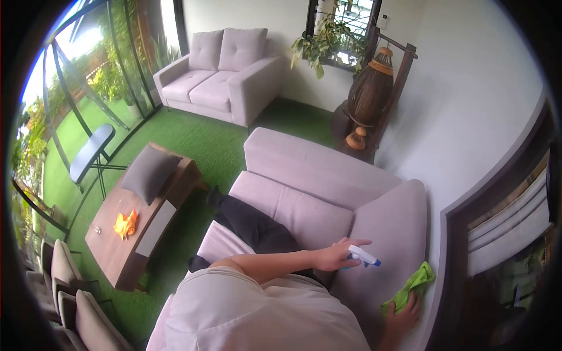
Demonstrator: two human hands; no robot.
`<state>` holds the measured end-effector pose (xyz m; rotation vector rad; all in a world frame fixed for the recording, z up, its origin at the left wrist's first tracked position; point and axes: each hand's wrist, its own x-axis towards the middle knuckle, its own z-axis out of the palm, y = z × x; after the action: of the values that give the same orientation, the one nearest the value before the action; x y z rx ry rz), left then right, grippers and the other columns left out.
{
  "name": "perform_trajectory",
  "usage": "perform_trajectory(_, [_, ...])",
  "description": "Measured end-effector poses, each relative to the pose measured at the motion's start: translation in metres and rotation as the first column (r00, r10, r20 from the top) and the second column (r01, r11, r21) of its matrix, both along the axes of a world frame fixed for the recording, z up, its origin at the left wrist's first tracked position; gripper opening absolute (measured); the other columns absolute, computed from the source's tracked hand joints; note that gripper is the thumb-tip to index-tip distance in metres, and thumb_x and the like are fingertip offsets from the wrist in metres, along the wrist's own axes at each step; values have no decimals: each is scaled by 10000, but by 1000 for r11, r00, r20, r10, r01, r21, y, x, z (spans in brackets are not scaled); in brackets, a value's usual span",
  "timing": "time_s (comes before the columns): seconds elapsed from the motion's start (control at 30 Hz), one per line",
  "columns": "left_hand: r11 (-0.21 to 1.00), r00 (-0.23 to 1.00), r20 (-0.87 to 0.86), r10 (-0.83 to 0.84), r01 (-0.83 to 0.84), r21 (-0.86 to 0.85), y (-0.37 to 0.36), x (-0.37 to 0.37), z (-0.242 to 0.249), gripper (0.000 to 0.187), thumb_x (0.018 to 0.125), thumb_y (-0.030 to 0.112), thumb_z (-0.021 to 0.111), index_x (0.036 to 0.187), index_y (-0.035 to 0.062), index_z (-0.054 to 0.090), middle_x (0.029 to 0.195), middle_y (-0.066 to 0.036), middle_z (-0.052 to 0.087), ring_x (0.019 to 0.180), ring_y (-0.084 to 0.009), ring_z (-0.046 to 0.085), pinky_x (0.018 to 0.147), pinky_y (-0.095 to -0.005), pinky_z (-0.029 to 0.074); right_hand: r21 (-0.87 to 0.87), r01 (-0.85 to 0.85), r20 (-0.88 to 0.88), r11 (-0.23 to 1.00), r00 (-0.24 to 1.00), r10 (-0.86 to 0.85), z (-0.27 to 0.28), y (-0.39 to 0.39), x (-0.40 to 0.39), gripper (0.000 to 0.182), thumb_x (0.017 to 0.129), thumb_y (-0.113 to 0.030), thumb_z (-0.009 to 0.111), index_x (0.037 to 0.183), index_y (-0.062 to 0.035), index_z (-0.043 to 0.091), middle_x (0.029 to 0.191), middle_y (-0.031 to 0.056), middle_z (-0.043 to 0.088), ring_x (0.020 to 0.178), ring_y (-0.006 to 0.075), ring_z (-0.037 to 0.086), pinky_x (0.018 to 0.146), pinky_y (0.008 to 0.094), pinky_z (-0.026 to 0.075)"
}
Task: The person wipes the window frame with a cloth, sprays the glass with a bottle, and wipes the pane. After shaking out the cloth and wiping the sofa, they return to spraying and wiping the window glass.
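Note:
My left hand (338, 255) reaches across my body and grips a spray bottle (364, 255) with a white and blue trigger head. Its nozzle points right, toward the upright of the light pink-grey sofa (386, 228); most of the bottle is hidden behind the hand. At the lower right, my right hand (404, 316) holds a bright green cloth (413, 286) against the top edge of that upright, near the wall. Part of the cloth bunches up beyond my fingers.
A low wooden table (111, 257) carries a grey cushion (151, 172) and an orange cloth (125, 223). A matching two-seat sofa (205, 85) stands at the back. A wooden stand with a brown hanging ornament (372, 90) is by the wall. Chairs (88, 316) sit lower left.

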<state>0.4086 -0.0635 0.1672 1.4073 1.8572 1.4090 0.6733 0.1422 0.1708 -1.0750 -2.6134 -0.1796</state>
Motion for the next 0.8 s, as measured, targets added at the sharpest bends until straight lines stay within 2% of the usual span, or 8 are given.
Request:
perform_trajectory(0.13, [994,977,-193,-91,101,46,-3,-6,3,696,872,290,657,1466,129,331,1020,-116,557,943,-280,450,911,-378,381,-48,-54,-5,997,999,53,3,10,10,735,713,-431,681,1354,-159,447,1389,130,439,1221,337,445,976,490,341])
perform_trajectory(0.23, [985,947,-320,-34,87,151,-6,-15,15,682,794,254,736,1390,81,454,938,-97,581,828,-261,489,843,-363,429,-127,-105,-65,986,993,97,4,27,16,726,701,-441,694,1330,-151,477,1359,137,464,1214,346,446,982,504,337])
perform_trajectory(0.3, [977,998,30,60,-65,202,6,-16,25,634,809,182,701,1382,77,450,954,-96,614,858,-172,568,816,-325,458,-190,-146,-172,971,978,114,-1,31,23,700,688,-454,710,1280,-129,524,1310,148,499,1197,366,453,984,524,340])
perform_trajectory(0.37, [995,900,436,19,25,-94,24,-30,8,567,845,124,625,1376,53,439,1021,-49,608,900,-128,569,817,-295,467,-122,-168,-202,978,969,142,-3,29,23,663,682,-458,719,1236,-130,559,1276,146,518,1153,357,487,961,515,368])
perform_trajectory(0.43, [990,866,491,-97,134,-42,46,-32,23,412,832,56,568,1241,49,512,1037,-59,587,930,-136,568,830,-284,461,-119,-149,-199,982,972,123,2,26,22,646,685,-474,723,1217,-138,578,1263,111,536,1128,336,510,950,506,383])
perform_trajectory(0.53, [910,914,282,-290,173,376,97,-26,70,397,824,27,554,1216,20,488,1137,-96,550,1032,-217,566,961,-381,443,-71,-69,-201,995,978,54,9,22,26,612,706,-482,715,1203,-147,592,1257,80,547,1114,320,526,943,497,396])
perform_trajectory(0.67, [692,916,20,-401,288,662,176,-18,189,393,789,26,524,1181,-2,519,1185,-143,591,1091,-212,566,956,-344,441,-76,-86,-205,993,976,69,9,19,25,579,726,-483,712,1164,-119,607,1244,92,563,1109,315,531,924,481,414])
perform_trajectory(0.8, [457,895,-142,-423,346,819,228,16,319,352,785,5,483,1124,-5,574,1034,-83,622,1005,-161,579,897,-311,463,36,-125,-196,991,972,130,-11,27,30,525,756,-476,693,1138,-125,618,1180,79,605,1066,310,562,917,457,429])
